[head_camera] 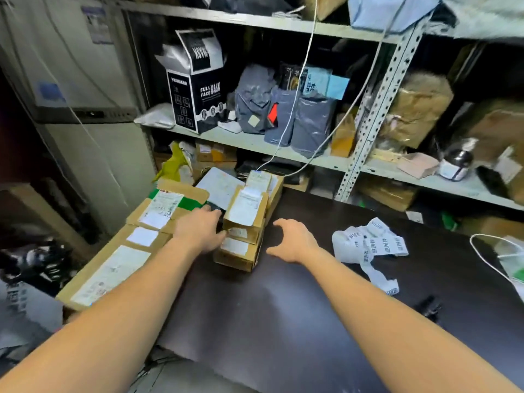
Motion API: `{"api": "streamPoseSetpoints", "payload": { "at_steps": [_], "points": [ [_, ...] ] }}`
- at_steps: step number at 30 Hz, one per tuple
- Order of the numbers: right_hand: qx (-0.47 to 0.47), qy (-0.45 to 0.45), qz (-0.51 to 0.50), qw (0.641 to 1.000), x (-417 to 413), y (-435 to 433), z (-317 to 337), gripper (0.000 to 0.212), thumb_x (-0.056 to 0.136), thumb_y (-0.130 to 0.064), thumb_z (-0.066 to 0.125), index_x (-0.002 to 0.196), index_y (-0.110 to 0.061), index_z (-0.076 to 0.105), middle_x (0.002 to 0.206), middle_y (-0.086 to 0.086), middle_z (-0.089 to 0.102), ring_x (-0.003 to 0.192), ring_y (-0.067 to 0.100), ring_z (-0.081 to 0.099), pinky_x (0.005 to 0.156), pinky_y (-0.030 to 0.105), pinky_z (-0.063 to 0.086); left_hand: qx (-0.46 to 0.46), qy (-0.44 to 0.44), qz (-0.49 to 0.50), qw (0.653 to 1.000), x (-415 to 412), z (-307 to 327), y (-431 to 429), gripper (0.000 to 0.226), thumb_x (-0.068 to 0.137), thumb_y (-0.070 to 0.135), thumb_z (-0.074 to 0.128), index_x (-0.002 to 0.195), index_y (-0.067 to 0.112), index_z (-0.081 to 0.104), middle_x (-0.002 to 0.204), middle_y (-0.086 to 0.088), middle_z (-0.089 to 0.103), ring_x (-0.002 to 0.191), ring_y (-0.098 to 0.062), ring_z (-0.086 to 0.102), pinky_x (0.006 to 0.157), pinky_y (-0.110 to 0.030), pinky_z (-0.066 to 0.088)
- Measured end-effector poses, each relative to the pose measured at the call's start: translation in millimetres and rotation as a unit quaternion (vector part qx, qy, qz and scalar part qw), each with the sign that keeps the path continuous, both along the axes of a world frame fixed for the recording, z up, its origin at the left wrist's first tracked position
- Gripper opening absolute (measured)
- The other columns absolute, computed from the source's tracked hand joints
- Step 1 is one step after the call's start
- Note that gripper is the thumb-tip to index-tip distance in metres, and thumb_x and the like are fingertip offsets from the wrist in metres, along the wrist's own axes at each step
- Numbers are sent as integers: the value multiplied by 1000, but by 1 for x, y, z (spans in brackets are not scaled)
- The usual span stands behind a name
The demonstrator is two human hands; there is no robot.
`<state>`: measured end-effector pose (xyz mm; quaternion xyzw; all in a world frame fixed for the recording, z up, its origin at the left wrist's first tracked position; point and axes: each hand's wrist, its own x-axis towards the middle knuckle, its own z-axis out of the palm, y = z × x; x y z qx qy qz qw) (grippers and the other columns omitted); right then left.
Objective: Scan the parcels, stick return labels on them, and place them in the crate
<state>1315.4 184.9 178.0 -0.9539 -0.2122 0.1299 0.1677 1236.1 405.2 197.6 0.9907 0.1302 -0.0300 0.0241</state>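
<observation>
Parcels (245, 222) are stacked on the dark tabletop (283, 307); the left hand (198, 231) is laid against them, grip not clear; the right hand (292, 239) is held spread, empty, beside them.

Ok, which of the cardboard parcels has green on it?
The flat brown cardboard parcel just beyond the left hand: green bands cross its top, while the other parcels show only brown card and white labels.

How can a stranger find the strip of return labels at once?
Look at the dark table in front of the metal shelves. Right of the right hand lies a crumpled white paper strip. Unlike the brown parcels, it is loose, curling, and printed with repeated dark characters.
</observation>
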Motion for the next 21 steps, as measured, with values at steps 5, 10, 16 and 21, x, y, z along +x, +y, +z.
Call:
{"api": "streamPoseSetpoints", "payload": {
  "at_steps": [5,10,16,21],
  "points": [
    [152,78,-69,983,64,42,-18,68,79,-42,83,137,-18,58,135,0,64,125,21,59,90,24,45,-138,-19,57,989,80,-23,29,62,97,54,53,142,12,50,137,-13,59,123,-34,57,93,-41,51],
    [247,165,-133,946,96,68,-41,44,91,-34,74,131,-19,63,134,-1,66,125,22,61,106,36,50,-326,-15,131,936,126,-54,41,83,94,60,59,154,6,38,154,-14,47,138,-33,47,109,-39,41],
    [260,201,-146,933,108,76,-51,36,90,-20,75,126,-15,71,126,2,72,115,22,67,101,42,55,-459,-30,117,880,136,-71,33,58,88,30,77,140,19,55,134,-5,65,107,-20,63,90,-34,52],
    [296,194,-155,922,112,63,-46,35,88,-16,78,122,-17,72,124,-1,73,111,16,68,98,38,57,-443,-60,75,891,136,-57,22,54,88,24,77,138,19,58,130,-1,67,107,-18,64,92,-36,54]
  ]
}}
